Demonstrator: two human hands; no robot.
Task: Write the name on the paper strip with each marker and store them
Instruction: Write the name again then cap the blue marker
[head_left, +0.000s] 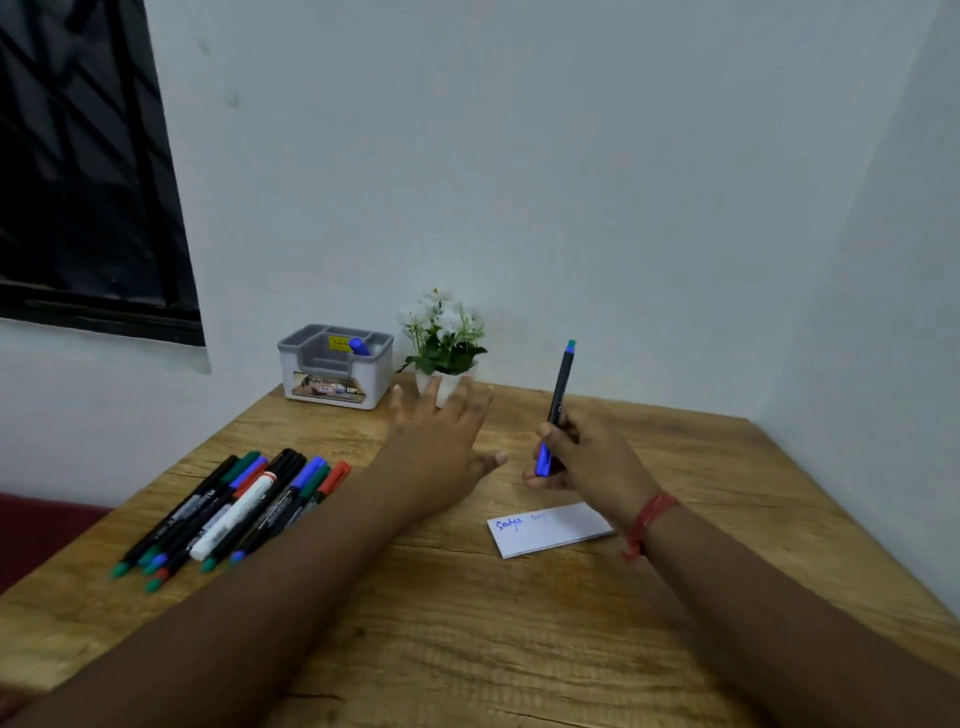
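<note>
My right hand (587, 457) grips a dark marker (558, 400) held almost upright, its blue cap down by my fingers and a green end up top. Just below that hand lies the white paper strip (566, 530) with a blue word at its left end and a faint mark beside it. My left hand (441, 436) hovers flat over the table with fingers spread, holding nothing. A pile of several markers (234, 509) with green, blue and red caps lies at the left. A grey organiser box (337, 364) at the back holds one blue-capped marker (358, 345).
A small white pot of white flowers (444, 338) stands by the wall, right behind my left fingertips. The wooden table (467, 623) fits into a corner, walls behind and to the right. A dark window is at upper left.
</note>
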